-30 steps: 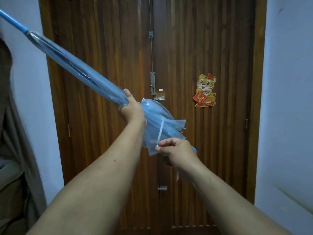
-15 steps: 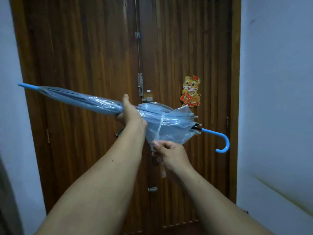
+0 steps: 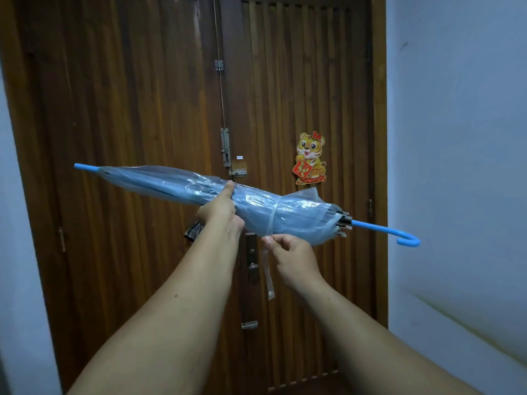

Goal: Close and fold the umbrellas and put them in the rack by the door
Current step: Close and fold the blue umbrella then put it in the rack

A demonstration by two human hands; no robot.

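umbrella now lower, nr level, left hand grips mid, right hand pinches strap underneath

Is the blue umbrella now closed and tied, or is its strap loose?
Closed but not tied. The umbrella canopy is gathered around the shaft; the strap end hangs free below the right hand.

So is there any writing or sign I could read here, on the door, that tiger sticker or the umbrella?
Cartoon tiger sticker on the brown wooden door: its red diamond sign bears golden characters, too blurred to read.
Small white tag above the metal door latch: too small to tell whether it carries text.
Clear blue plastic umbrella and its strap: no writing visible.
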